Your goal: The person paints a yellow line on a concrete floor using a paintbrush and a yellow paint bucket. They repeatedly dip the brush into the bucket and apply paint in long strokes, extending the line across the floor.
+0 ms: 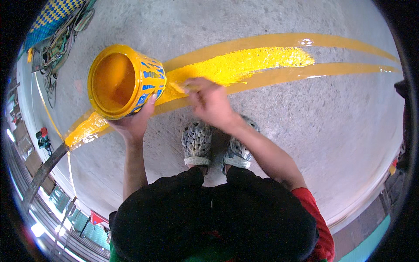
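Observation:
My left hand [136, 121] holds a yellow paint bucket [153, 75] from below, with its open mouth tilted to the left. Blue patches show through the yellow drips on its side, and orange-yellow paint coats the inside. Closed and slightly blurred, my right hand [211, 104] grips what looks like a small paintbrush [178, 87], smeared yellow; its handle is mostly hidden by the fingers. The brush end is over a wet yellow stripe [244, 61] on the floor, beside the bucket. Brownish-yellow tape [270, 79] borders the stripe on both long sides.
My covered shoes [197, 139] stand on the grey concrete floor [301, 122], just below the near tape. Tangled straps [65, 39] lie at the far left by a blue-and-yellow woven sheet [52, 17]. A dark metal edge [46, 172] meets the stripe's left end.

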`<state>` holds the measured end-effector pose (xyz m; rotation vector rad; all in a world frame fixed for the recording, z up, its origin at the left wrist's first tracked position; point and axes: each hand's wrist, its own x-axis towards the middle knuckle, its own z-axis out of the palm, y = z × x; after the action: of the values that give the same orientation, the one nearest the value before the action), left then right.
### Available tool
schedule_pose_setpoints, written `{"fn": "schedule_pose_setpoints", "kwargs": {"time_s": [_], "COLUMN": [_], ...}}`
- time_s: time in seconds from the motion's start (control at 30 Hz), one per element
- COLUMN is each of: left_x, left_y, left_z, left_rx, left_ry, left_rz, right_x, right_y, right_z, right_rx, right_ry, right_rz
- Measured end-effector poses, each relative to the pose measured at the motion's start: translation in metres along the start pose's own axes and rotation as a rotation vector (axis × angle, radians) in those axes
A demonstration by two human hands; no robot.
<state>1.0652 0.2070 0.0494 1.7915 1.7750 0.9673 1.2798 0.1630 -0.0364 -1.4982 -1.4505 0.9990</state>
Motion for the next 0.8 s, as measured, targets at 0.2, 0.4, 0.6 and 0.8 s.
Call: {"fn": "schedule_pose_setpoints", "kwargs": {"time_s": [0.2, 0.4, 0.6, 0.8], "left_x": [-0.005, -0.005, -0.001, 0.005], "left_y": [-0.006, -0.003, 0.003, 0.010], "left_z": [-0.008, -0.002, 0.000, 0.004], "left_rx": [0.027, -0.098, -0.061, -0.068], "left_ry": [0.047, 0.065, -0.020, 0.057], "left_rz": [0.086, -0.006, -0.093, 0.027], "right_x": [0.000, -0.015, -0.042, -0.029], "right_y": [0.060, 0.060, 0.004, 0.048], "right_z": [-0.199, -0.218, -0.025, -0.145], "right_rx": [-0.288, -0.867, -0.235, -0.124], "right_ry": [0.540, 0.531, 0.112, 0.434], "right_rz": [0.335, 0.157, -0.131, 0.251]}}
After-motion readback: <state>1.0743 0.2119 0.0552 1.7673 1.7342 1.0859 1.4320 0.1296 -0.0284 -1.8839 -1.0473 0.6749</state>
